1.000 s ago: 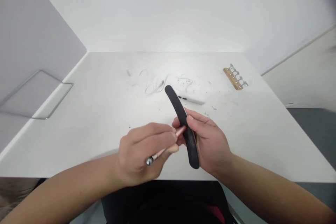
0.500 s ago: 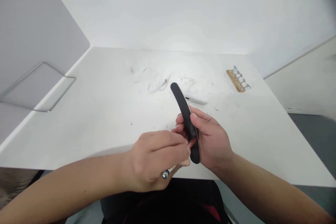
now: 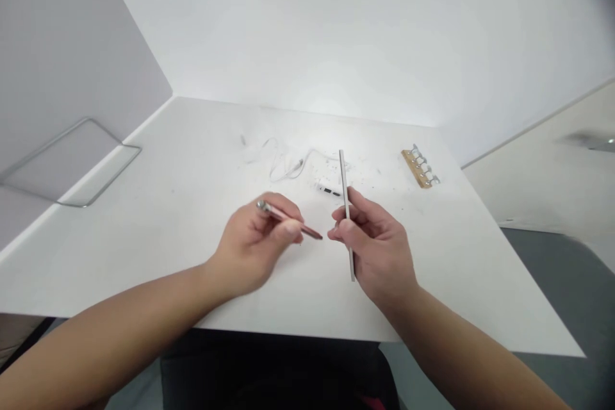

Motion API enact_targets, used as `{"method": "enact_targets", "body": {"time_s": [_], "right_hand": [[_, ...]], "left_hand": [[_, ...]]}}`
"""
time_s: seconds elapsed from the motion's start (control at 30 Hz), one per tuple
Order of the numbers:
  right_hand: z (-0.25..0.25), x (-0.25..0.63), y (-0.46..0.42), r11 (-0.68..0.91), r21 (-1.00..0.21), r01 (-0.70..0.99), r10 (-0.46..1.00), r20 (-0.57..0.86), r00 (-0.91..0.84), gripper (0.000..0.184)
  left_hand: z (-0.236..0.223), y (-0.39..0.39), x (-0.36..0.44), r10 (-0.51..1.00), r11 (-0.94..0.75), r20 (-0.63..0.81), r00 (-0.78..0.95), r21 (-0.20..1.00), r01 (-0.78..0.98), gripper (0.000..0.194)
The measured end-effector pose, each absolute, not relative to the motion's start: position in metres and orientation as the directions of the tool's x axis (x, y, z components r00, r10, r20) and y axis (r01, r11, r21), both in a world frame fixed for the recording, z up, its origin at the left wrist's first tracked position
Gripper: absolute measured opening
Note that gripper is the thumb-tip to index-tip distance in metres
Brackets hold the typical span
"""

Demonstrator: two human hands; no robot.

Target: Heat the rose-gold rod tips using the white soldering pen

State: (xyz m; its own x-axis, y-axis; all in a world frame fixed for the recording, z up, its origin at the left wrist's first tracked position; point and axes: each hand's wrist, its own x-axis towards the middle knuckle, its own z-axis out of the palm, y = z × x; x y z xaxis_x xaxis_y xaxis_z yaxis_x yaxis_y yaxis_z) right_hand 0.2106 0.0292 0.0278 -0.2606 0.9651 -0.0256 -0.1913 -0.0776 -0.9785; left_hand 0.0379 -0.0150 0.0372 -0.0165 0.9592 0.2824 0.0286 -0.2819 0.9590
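Half a second back, we had the tip of the slim pink stick with silver ball end (image 3: 310, 230) on the black face of the curved file (image 3: 346, 198); now the tip is clear, left of it, and the file is turned edge-on, showing its pale narrow side. Left hand (image 3: 250, 243) pinches the stick; right hand (image 3: 384, 250) grasps the file upright above the near-middle of the white table (image 3: 168, 224). Far right, we note a tan wooden strip (image 3: 414, 170) bearing silver metal pieces (image 3: 435, 179) in a row. Just beyond the hands: white device with black buttons (image 3: 329, 190), right end hidden by file and hand. Farther off, white cable (image 3: 295, 167). Left edge: grey metal-rod frame (image 3: 113, 177).
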Motion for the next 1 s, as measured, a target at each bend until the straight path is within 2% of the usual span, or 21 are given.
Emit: {"method": "enact_targets", "body": {"time_s": [0.13,0.23,0.33,0.47,0.53,0.6,0.8,1.0], "right_hand": [[0.023,0.211,0.023,0.195,-0.978,0.068,0.961,0.178,-0.21,0.047],[0.019,0.212,0.021,0.299,-0.928,0.221,0.946,0.258,-0.195,0.045],[0.019,0.212,0.023,0.352,-0.89,0.29,0.931,0.301,-0.204,0.039],[0.027,0.213,0.024,0.383,-0.883,0.271,0.918,0.331,-0.219,0.025],[0.03,0.213,0.024,0.373,-0.906,0.2,0.898,0.298,-0.323,0.023],[0.03,0.213,0.024,0.336,-0.926,0.173,0.904,0.266,-0.335,0.019],[0.025,0.213,0.02,0.282,-0.947,0.154,0.886,0.195,-0.421,0.022],[0.022,0.211,0.023,0.176,-0.983,0.047,0.924,0.149,-0.352,0.025]], "left_hand": [[0.034,0.0,0.031,0.984,-0.098,0.094,-0.149,0.995,-0.023,0.011],[0.031,0.007,0.03,0.988,-0.028,0.023,-0.153,0.999,-0.031,0.012],[0.028,0.01,0.031,0.991,0.01,-0.01,-0.133,1.0,-0.006,0.013],[0.028,0.009,0.033,0.986,0.027,-0.014,-0.168,0.997,0.073,0.015],[0.028,0.009,0.032,0.979,0.039,-0.016,-0.202,0.993,0.109,0.016],[0.027,0.009,0.031,0.976,0.08,-0.047,-0.212,0.985,0.151,0.016],[0.025,0.009,0.032,0.979,0.112,-0.079,-0.189,0.978,0.174,0.021],[0.025,0.008,0.034,0.976,0.163,-0.123,-0.183,0.961,0.223,0.022]]}}
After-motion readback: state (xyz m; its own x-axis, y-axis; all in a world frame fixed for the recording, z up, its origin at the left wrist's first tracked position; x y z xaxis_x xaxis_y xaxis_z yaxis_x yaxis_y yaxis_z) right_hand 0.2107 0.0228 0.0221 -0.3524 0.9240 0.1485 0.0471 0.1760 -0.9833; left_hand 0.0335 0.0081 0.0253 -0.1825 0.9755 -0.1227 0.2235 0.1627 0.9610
